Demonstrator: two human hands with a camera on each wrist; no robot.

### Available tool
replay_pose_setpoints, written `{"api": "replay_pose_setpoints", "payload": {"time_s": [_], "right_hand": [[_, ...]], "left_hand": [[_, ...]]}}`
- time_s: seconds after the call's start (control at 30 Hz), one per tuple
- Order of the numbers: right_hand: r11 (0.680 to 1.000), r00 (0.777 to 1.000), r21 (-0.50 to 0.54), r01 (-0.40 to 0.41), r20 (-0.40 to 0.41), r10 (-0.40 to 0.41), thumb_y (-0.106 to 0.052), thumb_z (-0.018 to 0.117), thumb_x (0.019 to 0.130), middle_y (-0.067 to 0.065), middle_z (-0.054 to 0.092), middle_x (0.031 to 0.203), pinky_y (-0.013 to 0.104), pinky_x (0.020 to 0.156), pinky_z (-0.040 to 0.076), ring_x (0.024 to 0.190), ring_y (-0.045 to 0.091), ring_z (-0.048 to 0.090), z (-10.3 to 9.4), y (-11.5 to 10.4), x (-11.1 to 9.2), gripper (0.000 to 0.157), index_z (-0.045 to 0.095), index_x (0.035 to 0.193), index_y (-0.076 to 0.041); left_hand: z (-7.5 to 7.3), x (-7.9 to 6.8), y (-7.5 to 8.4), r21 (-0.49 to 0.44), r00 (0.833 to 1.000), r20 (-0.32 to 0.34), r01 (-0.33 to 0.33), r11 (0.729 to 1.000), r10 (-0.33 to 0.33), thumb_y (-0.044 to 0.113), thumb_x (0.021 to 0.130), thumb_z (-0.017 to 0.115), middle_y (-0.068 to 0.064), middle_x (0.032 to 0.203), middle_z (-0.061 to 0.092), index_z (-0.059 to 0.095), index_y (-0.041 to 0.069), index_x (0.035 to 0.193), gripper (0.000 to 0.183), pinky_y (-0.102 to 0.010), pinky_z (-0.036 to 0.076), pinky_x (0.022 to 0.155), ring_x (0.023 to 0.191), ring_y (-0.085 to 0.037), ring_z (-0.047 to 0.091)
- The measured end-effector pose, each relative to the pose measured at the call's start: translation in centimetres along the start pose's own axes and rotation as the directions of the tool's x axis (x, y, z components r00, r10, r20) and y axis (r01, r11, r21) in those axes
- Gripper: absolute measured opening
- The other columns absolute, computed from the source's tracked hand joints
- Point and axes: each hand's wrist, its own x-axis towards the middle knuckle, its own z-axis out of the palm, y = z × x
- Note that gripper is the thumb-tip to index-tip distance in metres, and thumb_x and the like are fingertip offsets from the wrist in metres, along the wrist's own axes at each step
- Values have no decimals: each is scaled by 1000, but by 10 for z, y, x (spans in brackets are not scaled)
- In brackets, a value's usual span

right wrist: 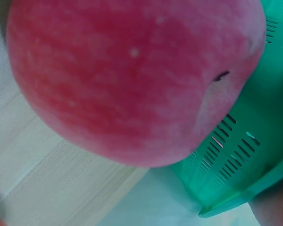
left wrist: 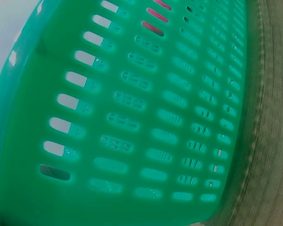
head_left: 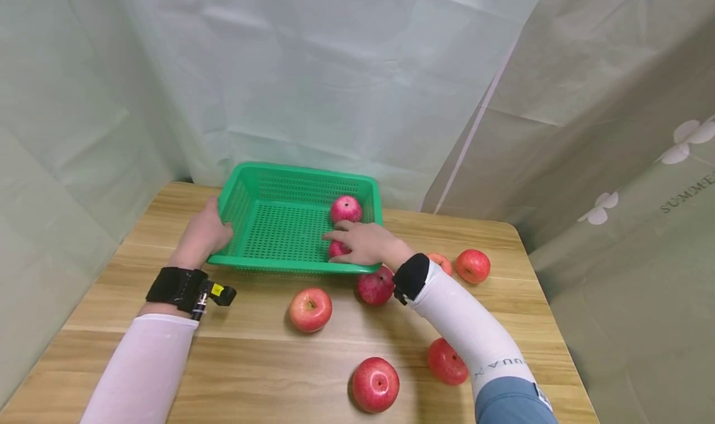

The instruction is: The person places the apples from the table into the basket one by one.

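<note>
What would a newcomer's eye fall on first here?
First, the bright green, rectangular plastic basket toward the back of the pale wooden table, its left side held by the person's left grip. Then the round red apples scattered in front of it and to its right. In the right wrist view, one apple looms large.

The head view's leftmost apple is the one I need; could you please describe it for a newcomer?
On the wooden table, find the green basket. Just in front of its near side sits the apple, yellowish around its stem, unlike the darker red apple to its right.
</note>
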Motion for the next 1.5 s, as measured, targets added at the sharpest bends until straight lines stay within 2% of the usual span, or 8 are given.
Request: {"api": "replay_pose_setpoints", "payload": {"time_s": [0.2,0.43,0.57,0.7,0.8,1.07,1.23,1.5], "right_hand": [[999,1000,37,10,-25,-9,-66,54,105,7,44,163,43,107,51,135,23,57,-1,1,-2,70,46,164,-29],[974,996,219,55,-82,-37,-63,56,105,8,41,166,42,116,43,145,22,47,-8,7,-9,71,46,164,-26],[956,993,288,56,-117,-23,-63,57,104,6,39,168,47,117,41,152,25,38,-15,10,-18,71,44,164,-27],[947,990,316,56,-140,-12,-60,56,106,8,35,170,52,118,39,155,28,33,-17,17,-30,70,43,165,-25],[942,987,330,56,-161,-2,-59,57,106,8,34,170,51,117,40,153,28,36,-18,22,-39,71,43,165,-23],[929,979,370,-27,-178,99,-58,62,104,9,33,171,54,118,39,153,31,38,-20,32,-63,74,39,168,-27],[936,979,351,-26,-181,95,-57,62,105,10,35,169,54,119,38,153,32,37,-15,37,-72,73,41,167,-26],[910,969,411,-49,-201,143,-51,66,105,8,37,168,55,118,39,152,31,37,-7,50,-90,69,44,165,-27]], "left_hand": [[-1,-1,1,4,1000,-3,-15,1000,15,13,107,43,-44,125,48,1,-12,164,75,-44,50,68,92,-45,58],[0,0,2,8,1000,1,-14,1000,14,13,108,44,-44,124,48,2,-13,163,74,-44,50,67,91,-45,59],[-1,0,3,11,1000,-3,-21,1000,21,12,108,44,-43,122,50,6,-13,162,72,-43,49,66,89,-44,59],[-2,0,3,11,1000,-9,-27,1000,27,12,107,44,-43,122,50,8,-13,162,70,-43,49,66,89,-45,59],[-2,0,4,7,1000,-10,-26,1000,26,12,107,44,-44,126,48,7,-13,162,71,-44,49,67,92,-46,58],[-2,1,2,4,1000,-5,-26,1000,26,12,107,44,-46,130,47,5,-13,163,72,-47,50,72,96,-48,57],[-3,0,1,-3,1000,2,-16,1000,16,13,108,44,-46,132,46,4,-12,163,73,-49,50,73,98,-48,56],[-1,-1,-1,-26,1000,11,-10,1000,10,13,108,44,-46,133,45,2,-11,164,74,-48,50,73,98,-47,56]]}}
